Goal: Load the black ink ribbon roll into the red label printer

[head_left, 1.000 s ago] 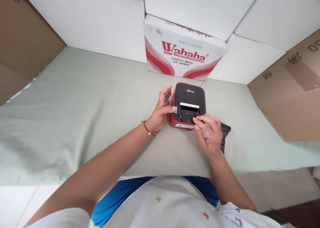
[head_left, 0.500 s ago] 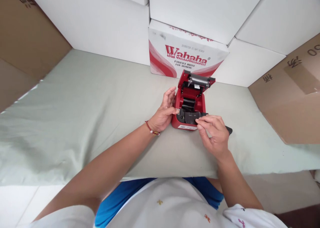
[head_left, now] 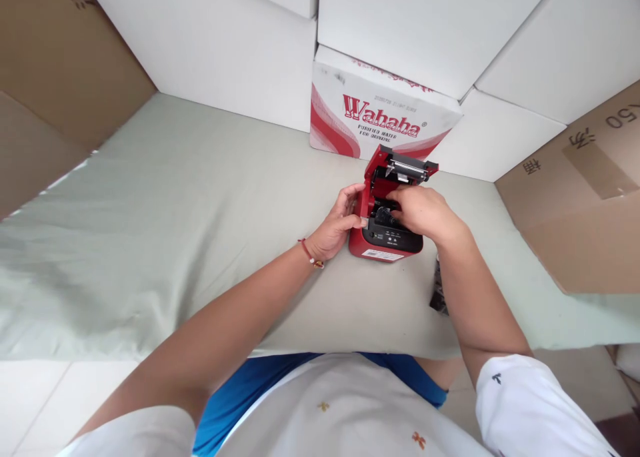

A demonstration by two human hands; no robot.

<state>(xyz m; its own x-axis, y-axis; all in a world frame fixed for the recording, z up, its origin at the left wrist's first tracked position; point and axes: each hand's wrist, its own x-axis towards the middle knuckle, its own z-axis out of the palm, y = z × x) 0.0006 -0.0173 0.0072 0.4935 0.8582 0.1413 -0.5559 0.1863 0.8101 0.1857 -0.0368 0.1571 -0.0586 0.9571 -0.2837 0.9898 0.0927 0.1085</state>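
Left hand (head_left: 337, 230) is spread, not wrapped: thumb at the grey tab (head_left: 364, 223) on the printer's (head_left: 393, 237) 8 o'clock corner, fingers along its 9 o'clock wall. Right hand (head_left: 423, 210) comes in from 3 o'clock, fingers curled down into the bay; tips partly hidden, can't tell if they pinch anything. Printer sits on the cloth (head_left: 225, 223), lid (head_left: 407, 165) up at 12. Dark film (head_left: 384, 215) shows at the fingers; black strip (head_left: 438, 293) lies at 5, apart from printer. Step looks like working the film by hand inside the bay. Next move probably wants a steady body, straight film, fingers clear of lid.
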